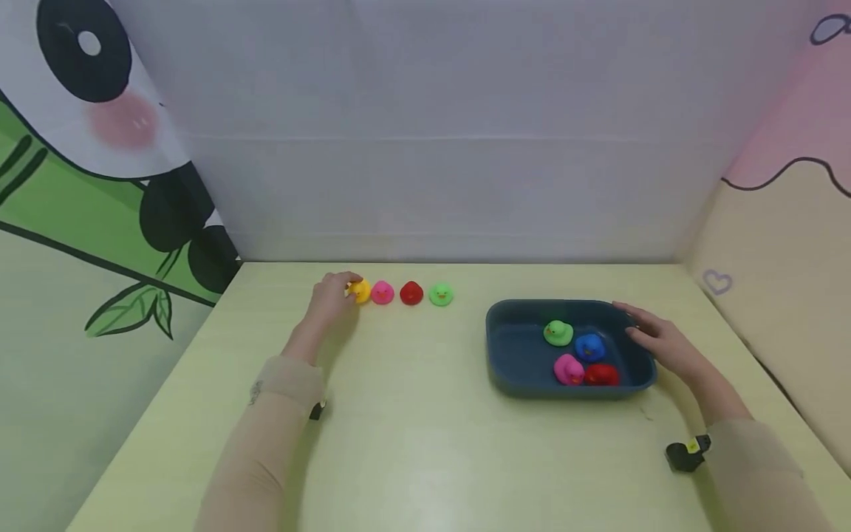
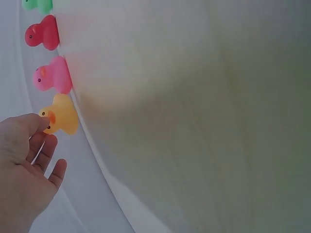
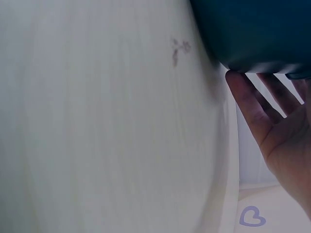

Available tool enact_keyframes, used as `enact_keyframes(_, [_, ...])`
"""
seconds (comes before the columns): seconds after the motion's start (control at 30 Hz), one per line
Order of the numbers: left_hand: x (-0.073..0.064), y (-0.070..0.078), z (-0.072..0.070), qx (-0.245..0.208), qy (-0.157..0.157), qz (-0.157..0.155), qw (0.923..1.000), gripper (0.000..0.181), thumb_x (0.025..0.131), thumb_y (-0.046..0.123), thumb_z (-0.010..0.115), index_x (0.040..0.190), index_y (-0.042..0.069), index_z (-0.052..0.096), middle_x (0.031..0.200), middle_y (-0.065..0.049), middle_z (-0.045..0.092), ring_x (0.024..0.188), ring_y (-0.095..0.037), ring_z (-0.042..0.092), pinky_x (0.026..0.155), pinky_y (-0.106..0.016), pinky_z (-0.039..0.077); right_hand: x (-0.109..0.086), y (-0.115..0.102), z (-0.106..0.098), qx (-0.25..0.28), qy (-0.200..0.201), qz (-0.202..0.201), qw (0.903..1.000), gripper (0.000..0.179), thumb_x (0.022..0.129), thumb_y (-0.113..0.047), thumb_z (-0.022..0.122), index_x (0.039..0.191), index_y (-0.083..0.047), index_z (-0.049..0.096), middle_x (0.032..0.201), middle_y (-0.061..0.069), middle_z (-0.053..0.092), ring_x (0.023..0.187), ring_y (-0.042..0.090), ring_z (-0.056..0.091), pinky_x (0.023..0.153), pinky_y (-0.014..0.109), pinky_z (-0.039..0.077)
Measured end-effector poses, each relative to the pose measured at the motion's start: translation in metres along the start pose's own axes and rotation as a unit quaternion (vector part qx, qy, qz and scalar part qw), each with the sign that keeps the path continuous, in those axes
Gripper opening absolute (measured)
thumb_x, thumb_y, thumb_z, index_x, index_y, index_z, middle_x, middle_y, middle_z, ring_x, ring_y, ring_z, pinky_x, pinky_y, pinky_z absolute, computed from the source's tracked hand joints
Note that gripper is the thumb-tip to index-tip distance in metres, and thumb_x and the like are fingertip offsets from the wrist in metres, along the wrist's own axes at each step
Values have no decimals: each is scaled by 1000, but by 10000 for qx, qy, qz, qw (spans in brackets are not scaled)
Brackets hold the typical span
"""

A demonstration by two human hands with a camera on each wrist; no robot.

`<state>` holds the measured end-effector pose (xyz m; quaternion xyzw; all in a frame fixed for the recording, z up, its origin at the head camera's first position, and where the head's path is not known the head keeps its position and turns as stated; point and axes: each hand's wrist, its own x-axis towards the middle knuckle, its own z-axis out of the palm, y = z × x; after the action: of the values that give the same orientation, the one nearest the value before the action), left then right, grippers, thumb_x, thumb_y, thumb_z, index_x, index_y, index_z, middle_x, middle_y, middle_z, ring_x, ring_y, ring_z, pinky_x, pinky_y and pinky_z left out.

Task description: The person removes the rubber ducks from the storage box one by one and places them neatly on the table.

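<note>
While the right hand [image 1: 668, 345] rests with spread fingers at the right end of a dark blue, round-cornered plastic tray [image 1: 518, 362], right of the frame's centre, the left hand [image 1: 330, 297] is at the yellow rubber duck [image 1: 362, 291], centre left; its grip seems to pinch the duck's head, though the thumb is hard to make out. Rightward on the pale surface [image 1: 412, 443] stand a pink rubber duck [image 1: 382, 292], a red rubber duck [image 1: 411, 293] and a green rubber duck [image 1: 441, 295]. The tray holds a green duck [image 1: 558, 333], a blue duck [image 1: 589, 347], a pink duck [image 1: 569, 369] and a red duck [image 1: 602, 374].
</note>
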<state>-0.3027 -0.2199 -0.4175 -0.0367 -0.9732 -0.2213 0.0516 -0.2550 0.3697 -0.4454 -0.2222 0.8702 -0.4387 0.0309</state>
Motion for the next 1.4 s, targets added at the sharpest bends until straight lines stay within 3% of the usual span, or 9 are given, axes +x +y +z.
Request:
enact_keyframes(0.13, [3, -3, 1, 94, -137, -40, 9999, 34, 91, 5, 56, 125, 3, 57, 120, -19, 58, 110, -37, 47, 95, -51, 35, -3, -3, 0, -42, 41, 97, 9999, 47, 100, -19, 46, 145, -10, 37, 147, 12, 38, 113, -21, 31, 86, 3, 34])
enact_keyframes(0.37, [5, -10, -1, 64, -124, -77, 9999, 33, 92, 4, 54, 125, 2, 56, 121, -20, 57, 110, -38, 46, 94, -52, 34, -3, -9, -3, -58, 70, 39, 10000, 46, 100, -18, 45, 144, -9, 37, 145, 25, 35, 116, -20, 30, 88, 2, 33])
enact_keyframes(0.67, [0, -6, -8, 64, -372, -254, 9990, 35, 94, 4, 50, 129, 4, 52, 127, -20, 52, 112, -41, 42, 97, -55, 33, -2, -7, -1, 188, 31, -30, 9998, 47, 100, -15, 45, 145, -6, 35, 146, 27, 32, 121, -14, 31, 89, 3, 33])
enact_keyframes(0.73, [0, -6, -8, 64, -400, -311, 9987, 35, 95, 4, 49, 130, 5, 52, 128, -19, 52, 111, -41, 42, 96, -54, 34, -2, -7, -1, 160, 25, 30, 9999, 47, 100, -16, 45, 145, -8, 35, 146, 26, 32, 127, -5, 34, 89, 3, 33])
enact_keyframes(0.83, [2, -6, -7, 84, -461, -394, 9981, 35, 95, 5, 48, 130, 7, 52, 128, -19, 51, 109, -41, 41, 95, -53, 35, -3, -8, -3, 72, -9, 151, 9999, 47, 101, -19, 44, 146, -10, 34, 148, 24, 32, 136, 24, 34, 89, 3, 32])
enact_keyframes(0.93, [3, -6, -9, 196, -484, -365, 9980, 34, 95, 7, 50, 130, 7, 53, 126, -18, 53, 108, -40, 42, 94, -52, 35, -3, -10, -4, -16, -79, 244, 9997, 48, 101, -21, 43, 147, -11, 33, 148, 25, 30, 132, 47, 31, 88, 4, 32])
enact_keyframes(1.13, [4, -5, -15, 338, -332, -114, 9988, 32, 95, 7, 52, 126, 4, 55, 124, -18, 56, 110, -38, 45, 92, -51, 34, -1, -17, -5, -112, -45, 223, 9997, 48, 101, -21, 43, 147, -11, 33, 147, 25, 31, 129, 48, 33, 87, 2, 32])
enact_keyframes(1.4, [-1, -3, -16, 294, -146, -21, 9995, 38, 93, 12, 56, 130, 4, 52, 130, -18, 54, 116, -39, 43, 94, -53, 33, -3, -22, -9, -390, -88, 114, 9991, 47, 100, -17, 45, 145, -8, 34, 145, 27, 33, 125, 48, 37, 83, 0, 31])
